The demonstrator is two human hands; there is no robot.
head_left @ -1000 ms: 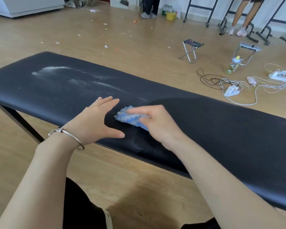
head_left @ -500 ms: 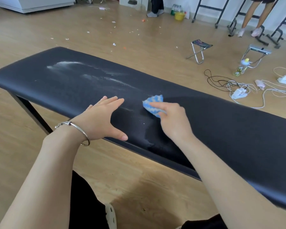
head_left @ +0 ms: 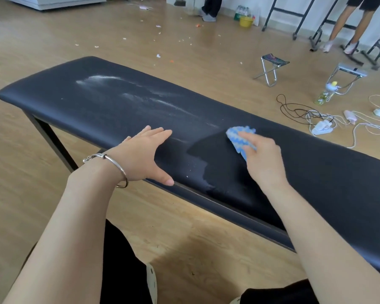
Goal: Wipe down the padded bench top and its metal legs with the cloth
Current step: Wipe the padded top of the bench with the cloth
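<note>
While the left hand (head_left: 143, 156) lies flat, fingers straight, seemingly steadying the surface (head_left: 53, 93), the right hand (head_left: 263, 161) pinches the cloth (head_left: 237, 133) to rub away white dust (head_left: 101, 79)

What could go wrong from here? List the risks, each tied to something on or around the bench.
1. The bunched cloth under the right hand is small against the long white powder streak; it may smear residue rather than lift it.
2. The left hand rests flat on the unwiped bench top beside that streak and could carry powder onto the darker wiped patch.
3. The metal leg sits tucked underneath, easy to skip.
</note>
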